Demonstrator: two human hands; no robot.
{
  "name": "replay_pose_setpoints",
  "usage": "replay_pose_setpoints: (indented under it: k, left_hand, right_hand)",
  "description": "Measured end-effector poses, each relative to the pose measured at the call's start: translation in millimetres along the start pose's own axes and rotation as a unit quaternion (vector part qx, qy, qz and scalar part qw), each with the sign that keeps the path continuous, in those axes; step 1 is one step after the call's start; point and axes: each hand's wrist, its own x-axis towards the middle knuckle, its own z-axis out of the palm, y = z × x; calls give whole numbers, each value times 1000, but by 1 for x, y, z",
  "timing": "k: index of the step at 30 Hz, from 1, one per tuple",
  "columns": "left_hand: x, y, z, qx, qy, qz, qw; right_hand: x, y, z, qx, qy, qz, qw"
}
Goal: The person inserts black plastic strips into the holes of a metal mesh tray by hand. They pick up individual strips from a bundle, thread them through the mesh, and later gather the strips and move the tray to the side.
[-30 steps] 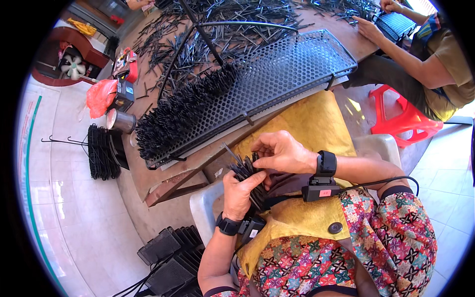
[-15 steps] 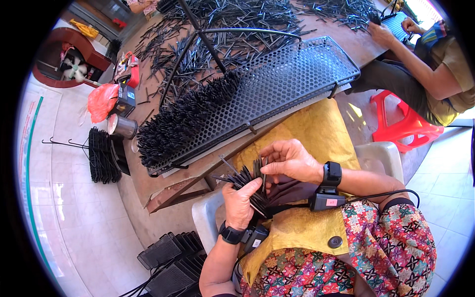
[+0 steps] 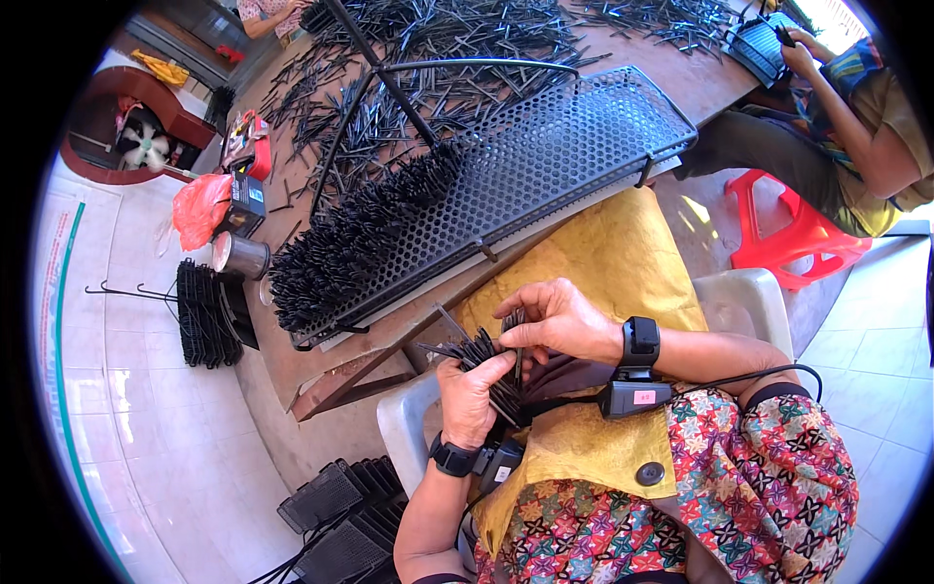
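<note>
Over my lap, my left hand (image 3: 467,407) is closed round a bundle of thin black sticks (image 3: 475,352) that fan out past the thumb. My right hand (image 3: 567,326) pinches a smaller group of the same sticks against the right side of that bundle. Its curled fingers partly hide them. Just beyond my hands a black perforated metal rack (image 3: 564,146) stands at the table's edge. The left part of the rack is packed with upright black sticks (image 3: 360,234); its right part shows bare holes.
Loose black sticks (image 3: 467,44) cover the far side of the brown table (image 3: 671,78). A metal can (image 3: 240,255) and a red plastic bag (image 3: 201,209) are at its left. On the right, a co-worker (image 3: 866,127) sits by a red stool (image 3: 793,234). Black racks (image 3: 341,516) lie lower left.
My right hand has shifted slightly left, closer over the bundle. The co-worker's hands have moved up, and another person now shows at the far left. The view has shifted a little.
</note>
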Motion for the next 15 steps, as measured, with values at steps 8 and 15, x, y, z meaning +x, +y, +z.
replay_pose_setpoints:
  k: [8, 15]
  left_hand:
    - [1, -4, 4, 0, -18, -17, 1000]
    - [9, -11, -5, -65, 86, 21, 994]
  right_hand:
    - [0, 10, -8, 8, 4, 39, 999]
    - [-3, 10, -10, 35, 79, 16, 996]
